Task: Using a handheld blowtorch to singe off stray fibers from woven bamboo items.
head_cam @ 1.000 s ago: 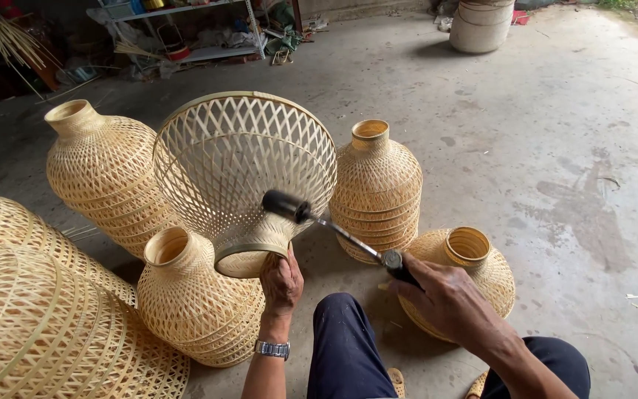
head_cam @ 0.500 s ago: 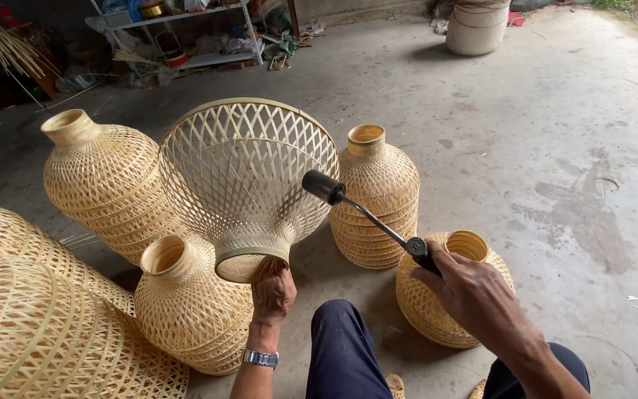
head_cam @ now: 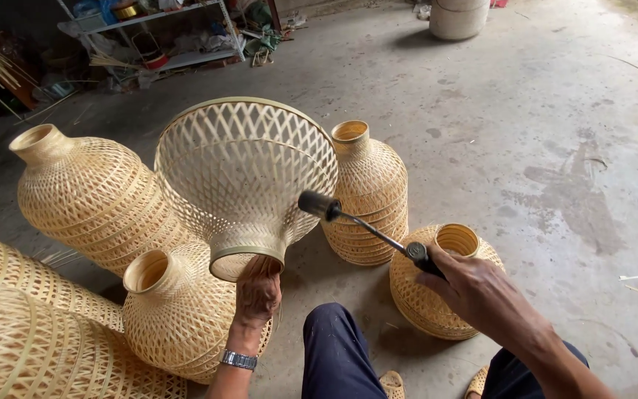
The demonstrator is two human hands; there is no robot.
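- Your left hand grips the narrow neck ring of the open-weave funnel-shaped bamboo shade, fingers closed around the rim from below.
- The shade is held off the floor, tilted, wide mouth facing up and away from you, neck toward you.
- Your right hand is clamped on the handle of a slim torch tool; its dark cylindrical head sits just beside the shade's lower right wall. Can't tell if it touches.
- A wristwatch is on your left wrist.
- A small woven vase stands just below and left of the shade, next to your left forearm.
- A large woven vase stands behind it on the left, leaning slightly.
- A tall woven vase stands upright right behind the shade's right side.
- A low round woven vase sits on the floor under your right hand, mouth up.
- A big woven dome fills the lower left corner.
- Everything rests on a bare concrete floor; a cluttered metal shelf sits at the far top left, and a pale tub at the top.
- Your knee in dark trousers is between your arms.
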